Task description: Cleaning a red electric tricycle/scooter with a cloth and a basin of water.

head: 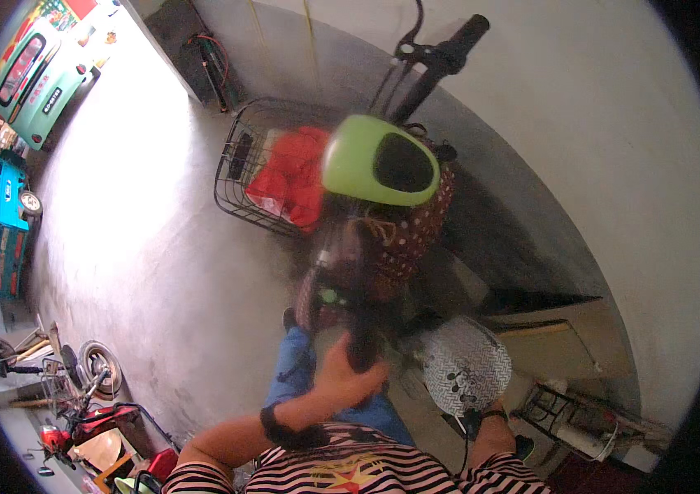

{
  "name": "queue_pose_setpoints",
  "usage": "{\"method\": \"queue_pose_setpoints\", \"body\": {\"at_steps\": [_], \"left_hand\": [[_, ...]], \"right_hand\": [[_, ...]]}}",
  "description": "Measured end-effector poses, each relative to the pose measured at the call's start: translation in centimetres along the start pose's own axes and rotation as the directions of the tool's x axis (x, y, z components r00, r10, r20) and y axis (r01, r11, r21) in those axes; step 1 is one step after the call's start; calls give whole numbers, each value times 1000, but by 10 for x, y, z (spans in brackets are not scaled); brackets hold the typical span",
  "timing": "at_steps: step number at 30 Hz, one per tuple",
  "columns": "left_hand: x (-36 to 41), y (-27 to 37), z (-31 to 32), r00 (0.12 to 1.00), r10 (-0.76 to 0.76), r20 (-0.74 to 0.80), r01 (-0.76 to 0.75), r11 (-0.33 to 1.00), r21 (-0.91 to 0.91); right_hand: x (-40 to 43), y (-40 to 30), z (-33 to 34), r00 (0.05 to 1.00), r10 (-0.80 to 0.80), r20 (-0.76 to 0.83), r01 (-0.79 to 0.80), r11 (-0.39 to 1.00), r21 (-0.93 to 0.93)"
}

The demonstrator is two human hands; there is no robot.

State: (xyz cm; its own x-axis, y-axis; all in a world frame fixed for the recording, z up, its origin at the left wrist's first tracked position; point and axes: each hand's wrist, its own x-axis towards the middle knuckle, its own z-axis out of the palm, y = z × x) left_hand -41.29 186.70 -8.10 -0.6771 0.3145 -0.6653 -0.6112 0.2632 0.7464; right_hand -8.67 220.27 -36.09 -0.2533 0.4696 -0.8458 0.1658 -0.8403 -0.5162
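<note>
My left hand is closed around the dark near handlebar grip, both blurred. The two-wheeler has a green handlebar cowl with a dark panel. A brown polka-dot cloth hangs behind the cowl. At my right, a rounded grey-and-white patterned object, perhaps a helmet, has a dark strap. My right hand meets its lower edge, the fingers mostly hidden behind it. A wire basket holds a red bag. The far grip points away from me.
A plain wall rises on the right, with a flat board and a metal-framed trolley low beside it. Left stand a red motorcycle, a blue three-wheeler and a green van. A floor pump leans at the back.
</note>
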Motion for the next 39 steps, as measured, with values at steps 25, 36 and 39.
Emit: {"method": "queue_pose_setpoints", "body": {"at_steps": [25, 36, 39], "left_hand": [[-66, 57, -119, 986, -25, -166, 25, 1000, -6], [-28, 52, -207, 973, 73, -218, -112, 978, -176], [-31, 58, -253, 968, 46, -248, -91, 981, -172]], "right_hand": [[-46, -17, 89, 999, -37, 36, 40, 996, -80], [-28, 26, 176, 997, -4, 83, 14, 993, -119], [-25, 39, 208, 995, -10, 102, 24, 990, -142]]}}
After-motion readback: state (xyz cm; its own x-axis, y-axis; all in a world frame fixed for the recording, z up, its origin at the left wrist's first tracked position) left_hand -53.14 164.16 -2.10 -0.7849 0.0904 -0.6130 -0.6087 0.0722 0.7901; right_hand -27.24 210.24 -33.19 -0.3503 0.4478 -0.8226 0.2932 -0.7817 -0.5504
